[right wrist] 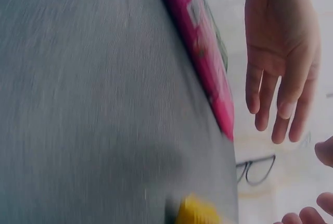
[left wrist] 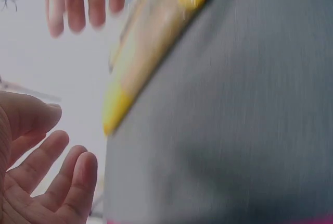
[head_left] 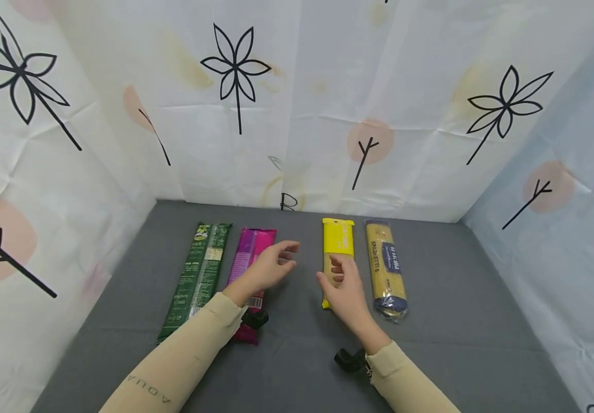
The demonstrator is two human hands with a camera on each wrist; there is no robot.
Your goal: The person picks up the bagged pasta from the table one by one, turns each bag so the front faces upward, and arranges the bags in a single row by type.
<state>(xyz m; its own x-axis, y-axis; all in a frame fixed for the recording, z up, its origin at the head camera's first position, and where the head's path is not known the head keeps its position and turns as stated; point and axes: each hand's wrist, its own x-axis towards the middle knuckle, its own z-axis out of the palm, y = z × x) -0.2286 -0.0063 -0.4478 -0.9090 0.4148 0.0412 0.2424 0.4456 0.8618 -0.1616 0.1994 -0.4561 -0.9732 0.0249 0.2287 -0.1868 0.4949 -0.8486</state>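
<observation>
Four long packs lie on a grey cloth. My left hand (head_left: pixel 271 268), fingers loosely bent and holding nothing, hovers over the right side of a pink and purple pack (head_left: pixel 242 258). To the left of that lies a dark green pack (head_left: pixel 194 281). My right hand (head_left: pixel 346 287) is also bare, overlapping a yellow pasta pack (head_left: pixel 337 236) in the head view. Right of it lies a clear spaghetti pack (head_left: pixel 383 261) with a blue label. In the right wrist view the left hand (right wrist: pixel 283 52) hangs with fingers extended, apart from the pink pack (right wrist: pixel 200 41).
The grey cloth (head_left: pixel 457 298) covers the work surface. White fabric walls (head_left: pixel 317 69) with printed flowers and branches stand behind it and on both sides. Black wrist devices (head_left: pixel 350 360) sit below the hands at the cuffs.
</observation>
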